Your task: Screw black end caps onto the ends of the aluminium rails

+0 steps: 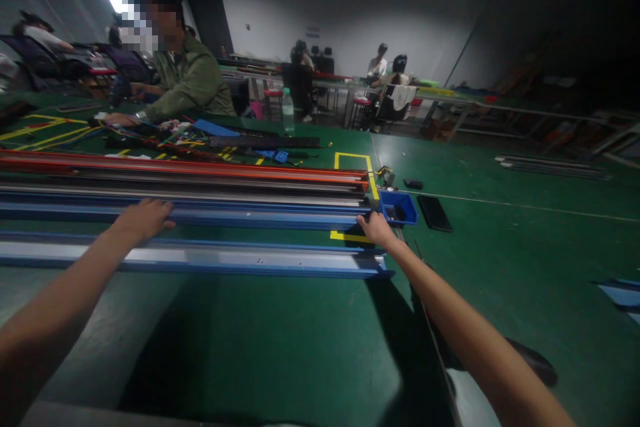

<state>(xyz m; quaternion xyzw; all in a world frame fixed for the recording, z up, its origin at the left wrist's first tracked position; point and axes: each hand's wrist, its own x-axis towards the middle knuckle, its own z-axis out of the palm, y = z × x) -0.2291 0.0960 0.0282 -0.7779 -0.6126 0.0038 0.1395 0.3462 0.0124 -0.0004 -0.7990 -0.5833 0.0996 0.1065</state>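
My left hand [146,219] lies over a long blue channel [260,216] on the green table, its fingers curled across the far edge. At the right end of that same channel, my right hand [376,227] has its thumb and fingers closed on the end. Nearer to me lies a second blue channel with a pale inside [210,257], parallel to the first and touched by neither hand. Behind the first channel run black and silver strips [320,199] and an orange-red strip [300,172].
A blue bin [399,207] with small parts and a black phone [435,213] sit right of the channels. Wires, a bottle [288,110] and a black bar [265,142] are behind. Across the table a person in a green jacket [193,80] reaches toward wires.
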